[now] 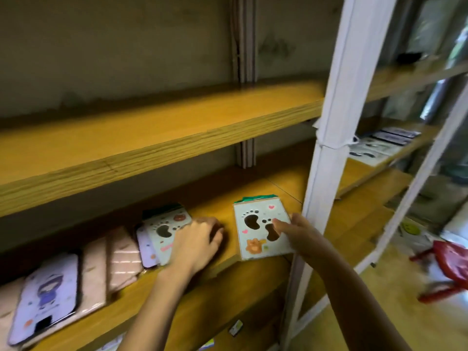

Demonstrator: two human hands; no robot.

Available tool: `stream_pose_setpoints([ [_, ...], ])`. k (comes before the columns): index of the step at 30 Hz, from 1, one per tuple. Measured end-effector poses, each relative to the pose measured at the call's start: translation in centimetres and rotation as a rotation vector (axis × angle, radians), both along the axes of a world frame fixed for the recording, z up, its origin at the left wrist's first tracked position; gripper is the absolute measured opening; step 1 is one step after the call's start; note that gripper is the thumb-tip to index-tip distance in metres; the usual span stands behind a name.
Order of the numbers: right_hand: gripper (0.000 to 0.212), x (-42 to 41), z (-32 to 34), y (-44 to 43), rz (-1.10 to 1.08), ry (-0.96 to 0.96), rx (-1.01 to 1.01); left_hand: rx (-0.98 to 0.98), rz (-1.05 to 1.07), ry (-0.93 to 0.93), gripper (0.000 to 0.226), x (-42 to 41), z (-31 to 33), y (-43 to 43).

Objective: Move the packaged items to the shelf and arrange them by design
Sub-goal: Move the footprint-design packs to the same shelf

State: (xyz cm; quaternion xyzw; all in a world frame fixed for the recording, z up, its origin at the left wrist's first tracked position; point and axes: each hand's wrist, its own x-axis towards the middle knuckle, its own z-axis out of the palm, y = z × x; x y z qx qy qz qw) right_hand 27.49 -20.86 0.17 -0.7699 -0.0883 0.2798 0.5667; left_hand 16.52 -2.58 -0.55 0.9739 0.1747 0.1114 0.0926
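On the lower wooden shelf [253, 279] lie packaged phone cases. My right hand [296, 230] pinches the right edge of a pale footprint-design pack [255, 231], which lies on a small stack near the white post. My left hand [200, 239] rests with curled fingers on the right side of another footprint pack [162, 224] that tops an untidy pile. Left of that pile sit pink quilted packs [121, 259] and a lilac pack with a cartoon figure [48, 295].
A white upright post [329, 138] stands just right of my right hand. A bare upper shelf board [157, 138] overhangs the lower one. More packs [379, 145] lie on a shelf at the far right. A red plastic stool [448, 269] stands on the floor.
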Motion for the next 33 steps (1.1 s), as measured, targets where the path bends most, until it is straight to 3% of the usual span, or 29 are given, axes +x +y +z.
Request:
stream_pose_setpoints([
  [4, 0.003, -0.2, 0.6, -5.3, 0.03, 0.042, 0.091, 0.016, -0.107, -0.004, 0.029, 2.8, -0.1, -3.8],
  [13, 0.025, 3.0, 2.0, -16.7, -0.076, 0.034, 0.077, 0.012, -0.204, -0.041, 0.027, 8.4, 0.2, -12.9],
  [19, 0.014, 7.9, 2.0, -23.8, -0.065, -0.023, 0.091, -0.022, -0.244, -0.105, 0.025, 12.8, -0.5, -20.0],
  [25, 0.025, 13.9, 1.9, -29.9, -0.078, -0.054, 0.045, -0.066, -0.256, -0.122, 0.03, 18.4, -0.6, -26.1],
  [33, 0.012, 21.4, 2.2, -34.1, -0.121, -0.05, 0.065, -0.005, -0.275, -0.08, 0.033, 26.2, 0.1, -30.4],
])
